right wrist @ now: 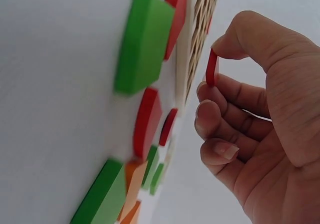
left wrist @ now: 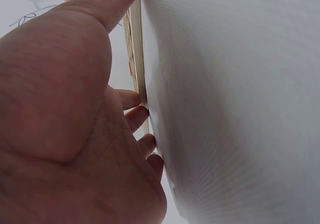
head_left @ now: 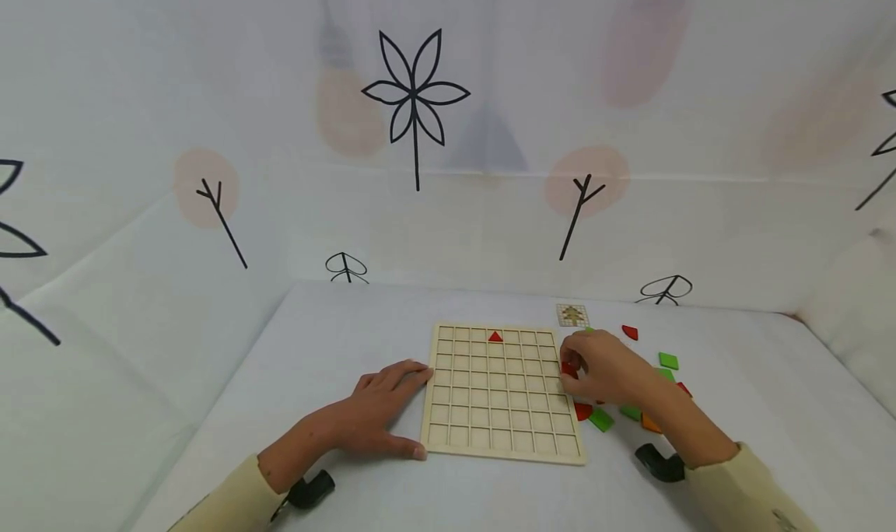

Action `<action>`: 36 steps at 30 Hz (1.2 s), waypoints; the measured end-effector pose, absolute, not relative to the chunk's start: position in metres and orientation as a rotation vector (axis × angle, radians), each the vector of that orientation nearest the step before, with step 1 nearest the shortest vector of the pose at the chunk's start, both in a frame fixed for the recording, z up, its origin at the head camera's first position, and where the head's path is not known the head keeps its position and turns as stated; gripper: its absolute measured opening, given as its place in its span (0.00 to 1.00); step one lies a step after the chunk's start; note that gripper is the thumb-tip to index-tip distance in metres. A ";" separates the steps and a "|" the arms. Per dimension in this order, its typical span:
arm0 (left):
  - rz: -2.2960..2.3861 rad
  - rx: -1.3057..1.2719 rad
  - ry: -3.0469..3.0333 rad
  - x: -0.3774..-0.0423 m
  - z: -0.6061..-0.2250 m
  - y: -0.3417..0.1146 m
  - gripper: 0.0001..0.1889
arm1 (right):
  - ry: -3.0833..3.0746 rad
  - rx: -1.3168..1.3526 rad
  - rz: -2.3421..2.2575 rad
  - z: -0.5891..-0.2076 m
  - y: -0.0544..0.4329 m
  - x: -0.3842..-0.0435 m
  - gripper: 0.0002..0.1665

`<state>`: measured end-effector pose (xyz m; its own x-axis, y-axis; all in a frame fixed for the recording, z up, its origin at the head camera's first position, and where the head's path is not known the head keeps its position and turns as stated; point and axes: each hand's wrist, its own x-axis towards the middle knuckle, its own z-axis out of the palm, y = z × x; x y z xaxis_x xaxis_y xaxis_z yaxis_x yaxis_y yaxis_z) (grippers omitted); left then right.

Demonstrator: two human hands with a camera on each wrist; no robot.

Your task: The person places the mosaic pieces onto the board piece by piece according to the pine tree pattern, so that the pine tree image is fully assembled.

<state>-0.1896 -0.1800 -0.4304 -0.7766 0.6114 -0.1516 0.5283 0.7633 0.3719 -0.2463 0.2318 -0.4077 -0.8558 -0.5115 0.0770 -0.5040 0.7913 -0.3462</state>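
Observation:
A pale wooden grid board point(head_left: 490, 446) lies on the white table, with one red triangle point(head_left: 495, 337) set in its far row. My left hand point(head_left: 374, 411) rests along the board's left edge, fingers extended, fingertips and thumb at the rim. In the left wrist view the fingers point(left wrist: 136, 118) touch the board's side. Above the board's right edge, my right hand point(head_left: 605, 369) pinches a thin red piece point(right wrist: 212, 68) between thumb and fingertips. The other fingers of that hand are curled in, and its palm faces the board side.
Loose pieces lie right of the board: a green tile point(head_left: 600, 419), a red piece point(head_left: 583, 411), an orange piece point(head_left: 651, 423) and several more, partly under my right forearm. A small card with a tree pattern point(head_left: 573, 315) lies beyond. A patterned white cloth point(head_left: 483, 229) stands behind.

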 end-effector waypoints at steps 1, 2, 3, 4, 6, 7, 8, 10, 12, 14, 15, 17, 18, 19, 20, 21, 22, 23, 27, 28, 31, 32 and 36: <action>0.452 0.892 2.696 -0.190 -0.431 -0.180 0.61 | 2.948 -0.848 -0.572 -0.407 0.230 -0.247 0.08; 0.452 0.892 2.695 -0.190 -0.431 -0.180 0.61 | 2.945 -0.858 -0.574 -0.407 0.227 -0.247 0.08; 0.453 0.893 2.695 -0.190 -0.430 -0.180 0.61 | 2.943 -0.869 -0.579 -0.407 0.225 -0.248 0.08; 0.453 0.894 2.695 -0.190 -0.430 -0.180 0.61 | 2.941 -0.885 -0.584 -0.407 0.223 -0.249 0.08; 0.454 0.896 2.695 -0.190 -0.430 -0.180 0.61 | 2.933 -0.894 -0.596 -0.408 0.220 -0.251 0.08; 0.455 0.896 2.696 -0.190 -0.430 -0.180 0.61 | 2.932 -0.888 -0.598 -0.408 0.218 -0.252 0.09; 0.456 0.896 2.695 -0.190 -0.431 -0.180 0.61 | 2.930 -0.881 -0.598 -0.408 0.216 -0.253 0.09; 0.458 0.896 2.695 -0.191 -0.431 -0.180 0.61 | 2.928 -0.874 -0.600 -0.408 0.212 -0.256 0.09; 0.460 0.896 2.693 -0.191 -0.431 -0.180 0.61 | 2.928 -0.863 -0.603 -0.407 0.207 -0.258 0.08; 0.462 0.895 2.691 -0.191 -0.431 -0.180 0.61 | 2.932 -0.876 -0.602 -0.407 0.203 -0.260 0.08; 0.462 0.895 2.691 -0.191 -0.431 -0.180 0.61 | 2.932 -0.892 -0.602 -0.408 0.202 -0.261 0.07; 0.460 0.895 2.691 -0.191 -0.431 -0.180 0.61 | 2.932 -0.911 -0.608 -0.409 0.198 -0.264 0.07; 0.459 0.895 2.691 -0.191 -0.431 -0.180 0.61 | 2.931 -0.924 -0.613 -0.410 0.196 -0.265 0.07; 0.458 0.894 2.691 -0.191 -0.431 -0.180 0.61 | 2.931 -0.932 -0.618 -0.410 0.194 -0.266 0.08; 0.457 0.894 2.691 -0.191 -0.431 -0.180 0.61 | 2.928 -0.947 -0.624 -0.411 0.193 -0.268 0.08; 0.457 0.894 2.691 -0.191 -0.431 -0.180 0.61 | 2.927 -0.962 -0.627 -0.411 0.191 -0.269 0.08; 0.459 0.893 2.691 -0.191 -0.431 -0.180 0.61 | 2.929 -0.966 -0.626 -0.412 0.189 -0.270 0.08; 0.460 0.893 2.690 -0.191 -0.430 -0.181 0.61 | 2.931 -0.969 -0.624 -0.412 0.187 -0.271 0.08; 0.468 0.892 2.690 -0.190 -0.429 -0.180 0.61 | 2.941 -0.949 -0.607 -0.413 0.179 -0.276 0.07; 0.469 0.893 2.690 -0.190 -0.429 -0.180 0.61 | 2.941 -0.944 -0.608 -0.414 0.178 -0.277 0.07; 0.473 0.894 2.687 -0.190 -0.427 -0.180 0.60 | 2.938 -0.957 -0.616 -0.415 0.174 -0.280 0.06; 0.473 0.894 2.686 -0.189 -0.427 -0.179 0.60 | 2.937 -0.964 -0.618 -0.415 0.174 -0.280 0.06; 0.473 0.893 2.684 -0.189 -0.426 -0.179 0.60 | 2.928 -0.993 -0.631 -0.417 0.173 -0.284 0.06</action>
